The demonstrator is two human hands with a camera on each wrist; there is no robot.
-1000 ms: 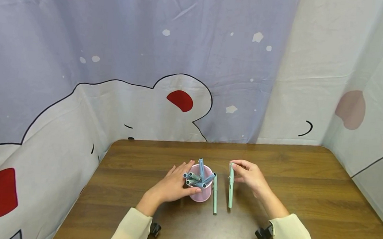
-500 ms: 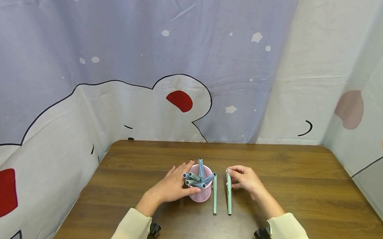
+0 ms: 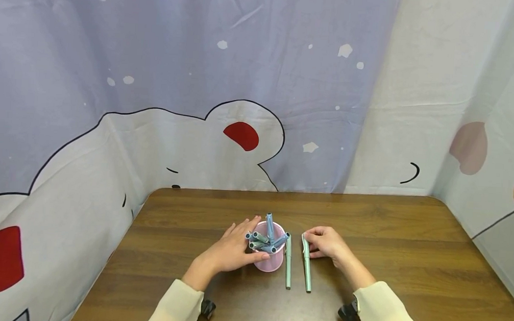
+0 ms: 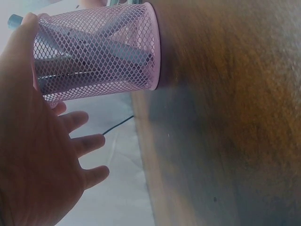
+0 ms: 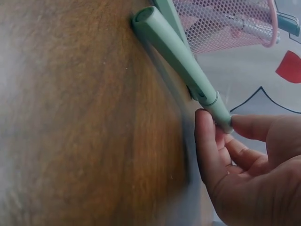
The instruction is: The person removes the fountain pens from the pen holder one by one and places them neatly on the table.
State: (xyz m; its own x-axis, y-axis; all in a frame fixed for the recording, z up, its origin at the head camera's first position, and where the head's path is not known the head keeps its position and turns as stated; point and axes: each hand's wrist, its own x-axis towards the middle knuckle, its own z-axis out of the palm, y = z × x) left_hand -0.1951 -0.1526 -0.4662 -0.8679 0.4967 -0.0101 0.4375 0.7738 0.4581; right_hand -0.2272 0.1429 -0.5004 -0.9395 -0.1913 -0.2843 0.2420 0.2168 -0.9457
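My left hand [image 3: 231,250] lies against the left side of a pink mesh pen holder [image 3: 269,265], its thumb across the near side near the rim. In the left wrist view the holder [image 4: 101,52] stands upright on the table, and several fingers are spread away from it. Blue and green capped pens [image 3: 269,225] lean inside. With fingertips and thumb, my right hand [image 3: 327,243] pinches the clip end of a light green pen [image 3: 307,271]. That pen [image 5: 181,54] slants, its far end low at the tabletop. Another light green pen [image 3: 288,268] lies just right of the holder.
The brown wooden table [image 3: 388,252] runs back to a printed curtain [image 3: 322,110] along its far edge. A black wrist device [image 3: 348,313] shows under the right sleeve, and another black device [image 3: 207,308] under the left.
My right hand has come lower and slightly left with the green pen, whose far end has moved nearer the table's front. The left hand and the pen holder have stayed in place.
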